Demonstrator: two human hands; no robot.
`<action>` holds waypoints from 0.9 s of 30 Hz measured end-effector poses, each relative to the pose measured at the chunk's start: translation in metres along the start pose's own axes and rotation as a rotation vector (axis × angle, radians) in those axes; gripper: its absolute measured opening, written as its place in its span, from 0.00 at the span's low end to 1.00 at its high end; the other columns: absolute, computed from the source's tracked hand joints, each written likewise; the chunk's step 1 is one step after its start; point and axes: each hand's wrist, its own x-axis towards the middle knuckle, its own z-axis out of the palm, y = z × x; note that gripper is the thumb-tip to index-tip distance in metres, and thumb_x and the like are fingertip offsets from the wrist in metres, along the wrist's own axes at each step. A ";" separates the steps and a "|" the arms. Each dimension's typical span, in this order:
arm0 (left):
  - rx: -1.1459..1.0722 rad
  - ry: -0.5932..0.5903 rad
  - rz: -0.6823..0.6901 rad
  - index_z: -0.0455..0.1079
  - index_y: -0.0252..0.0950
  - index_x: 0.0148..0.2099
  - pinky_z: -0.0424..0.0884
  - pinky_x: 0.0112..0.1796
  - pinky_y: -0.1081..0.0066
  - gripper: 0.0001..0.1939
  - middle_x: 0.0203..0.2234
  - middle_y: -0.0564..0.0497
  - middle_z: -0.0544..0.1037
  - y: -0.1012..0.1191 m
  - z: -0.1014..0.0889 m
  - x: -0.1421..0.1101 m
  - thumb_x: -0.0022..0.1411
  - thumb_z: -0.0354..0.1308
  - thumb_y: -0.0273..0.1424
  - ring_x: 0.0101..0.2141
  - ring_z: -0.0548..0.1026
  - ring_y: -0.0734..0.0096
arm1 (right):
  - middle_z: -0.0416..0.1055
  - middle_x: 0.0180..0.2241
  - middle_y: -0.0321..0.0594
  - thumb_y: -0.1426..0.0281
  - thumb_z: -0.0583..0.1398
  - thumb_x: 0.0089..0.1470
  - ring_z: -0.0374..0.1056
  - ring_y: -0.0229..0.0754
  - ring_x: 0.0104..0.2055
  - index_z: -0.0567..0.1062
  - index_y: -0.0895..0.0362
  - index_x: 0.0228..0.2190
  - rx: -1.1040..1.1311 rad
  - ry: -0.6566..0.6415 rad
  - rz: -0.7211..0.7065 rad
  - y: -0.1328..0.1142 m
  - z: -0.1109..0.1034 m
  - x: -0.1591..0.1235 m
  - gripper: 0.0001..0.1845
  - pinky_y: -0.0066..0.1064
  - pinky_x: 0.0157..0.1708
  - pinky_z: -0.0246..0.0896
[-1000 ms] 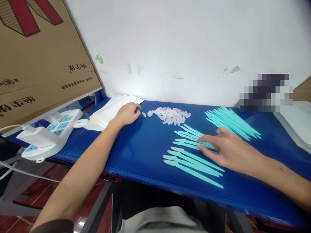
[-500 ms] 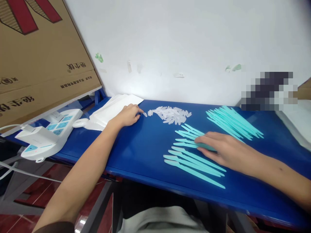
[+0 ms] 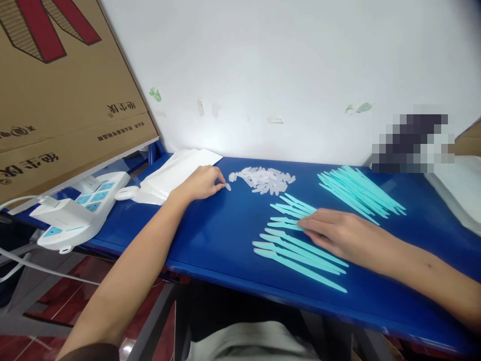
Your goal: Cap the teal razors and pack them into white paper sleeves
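Note:
Between the thumb and fingertips of my left hand [image 3: 205,183] is a small translucent blade cap [image 3: 227,187]. Just right of it lies a pile of similar caps [image 3: 265,179]. My right hand [image 3: 332,228] is closed over a turquoise eyebrow razor [image 3: 281,225] in the middle of a loose row, its handle hidden under my fingers. Several more razors [image 3: 300,263] of that row lie nearer the table's front edge, heads pointing left. Beyond my right hand is a thicker heap of turquoise razors [image 3: 361,190].
White bags or sheets [image 3: 176,168] lie behind my left hand on the blue table [image 3: 214,235]. A white power strip [image 3: 101,193] with plugged-in chargers and cables sits at the left, under a large cardboard box [image 3: 75,100]. A white wall closes off the back.
My left hand has shifted slightly right and toward me, and the cap at its fingertips now tilts downward. My right hand has closed lower over the razor and moved slightly left.

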 end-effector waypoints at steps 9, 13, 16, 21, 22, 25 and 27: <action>0.017 0.063 0.001 0.80 0.34 0.52 0.71 0.54 0.56 0.19 0.49 0.42 0.82 0.009 0.003 0.002 0.66 0.53 0.31 0.49 0.78 0.53 | 0.83 0.42 0.48 0.78 0.58 0.63 0.80 0.47 0.41 0.81 0.59 0.49 -0.131 -0.002 -0.032 0.001 0.012 -0.008 0.17 0.36 0.38 0.79; 0.037 0.077 -0.010 0.74 0.34 0.64 0.69 0.57 0.52 0.26 0.56 0.39 0.77 0.008 0.009 0.002 0.69 0.47 0.31 0.57 0.74 0.49 | 0.83 0.44 0.47 0.79 0.59 0.62 0.80 0.48 0.43 0.83 0.58 0.47 -0.090 -0.001 -0.019 0.001 0.013 -0.006 0.16 0.37 0.41 0.80; 0.030 0.036 0.012 0.72 0.37 0.66 0.68 0.58 0.50 0.27 0.60 0.40 0.75 0.008 0.014 0.002 0.70 0.44 0.30 0.59 0.71 0.48 | 0.83 0.46 0.47 0.77 0.57 0.64 0.80 0.48 0.45 0.84 0.57 0.47 -0.041 0.031 0.028 0.000 0.017 -0.006 0.17 0.38 0.45 0.80; 0.030 0.017 0.026 0.77 0.39 0.61 0.66 0.59 0.49 0.26 0.60 0.43 0.77 0.006 0.016 0.003 0.71 0.43 0.29 0.61 0.71 0.50 | 0.83 0.45 0.46 0.76 0.58 0.64 0.80 0.48 0.45 0.85 0.56 0.45 0.016 0.049 0.061 -0.002 0.015 -0.003 0.16 0.38 0.44 0.81; 0.043 0.013 0.033 0.77 0.38 0.60 0.66 0.59 0.49 0.25 0.59 0.43 0.77 0.006 0.016 0.004 0.71 0.43 0.29 0.61 0.71 0.50 | 0.83 0.45 0.47 0.77 0.59 0.64 0.80 0.48 0.45 0.85 0.57 0.45 0.014 0.034 0.046 -0.002 0.014 -0.003 0.16 0.38 0.44 0.81; 0.066 0.012 0.055 0.78 0.36 0.59 0.67 0.59 0.52 0.24 0.58 0.43 0.78 0.004 0.017 0.004 0.69 0.45 0.28 0.60 0.73 0.52 | 0.83 0.45 0.48 0.78 0.59 0.63 0.80 0.49 0.46 0.84 0.59 0.47 -0.006 0.009 0.004 -0.003 0.012 -0.002 0.16 0.39 0.44 0.81; 0.058 0.025 0.065 0.78 0.36 0.58 0.68 0.59 0.53 0.23 0.57 0.43 0.79 0.003 0.018 0.004 0.69 0.46 0.28 0.59 0.74 0.54 | 0.83 0.46 0.49 0.79 0.58 0.63 0.80 0.49 0.46 0.83 0.61 0.49 -0.013 0.011 0.004 -0.003 0.012 -0.002 0.17 0.40 0.44 0.81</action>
